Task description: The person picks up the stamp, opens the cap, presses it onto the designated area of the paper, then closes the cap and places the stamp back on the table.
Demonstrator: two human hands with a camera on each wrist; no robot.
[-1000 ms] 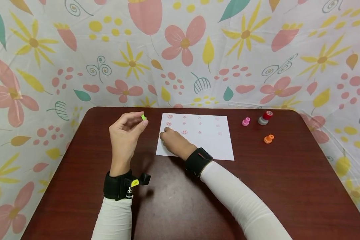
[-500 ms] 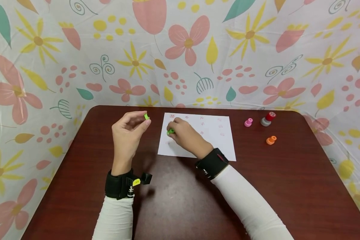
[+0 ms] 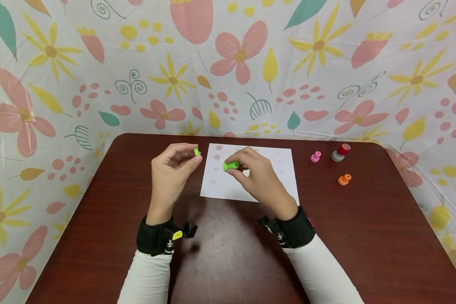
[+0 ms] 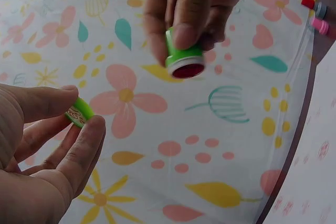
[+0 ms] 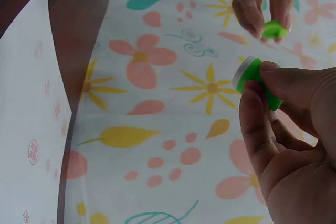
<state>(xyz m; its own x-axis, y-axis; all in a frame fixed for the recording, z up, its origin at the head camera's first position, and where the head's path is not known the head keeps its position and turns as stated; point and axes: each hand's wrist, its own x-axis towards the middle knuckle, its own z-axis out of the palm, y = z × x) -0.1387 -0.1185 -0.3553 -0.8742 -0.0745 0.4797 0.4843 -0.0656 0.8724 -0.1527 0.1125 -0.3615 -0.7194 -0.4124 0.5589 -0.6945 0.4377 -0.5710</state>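
Observation:
Between thumb and fingers my right hand pinches a green stamp, held above the paper and lying sideways. In the left wrist view the stamp's red inked face shows inside a white rim. My left hand pinches a small green cap just left of the paper; a printed pattern is on its end in the left wrist view. Cap and stamp are apart. Below lies a white sheet of paper with rows of small red stamp prints, partly hidden by the right hand.
On the dark wooden table, right of the paper, stand a pink stamp, a red and grey stamp and an orange stamp. A flower-patterned cloth hangs behind the table.
My right hand has lifted the green stamp off the left side of the paper and turned it sideways. A new print shows there. My left hand has shifted slightly right with the cap.

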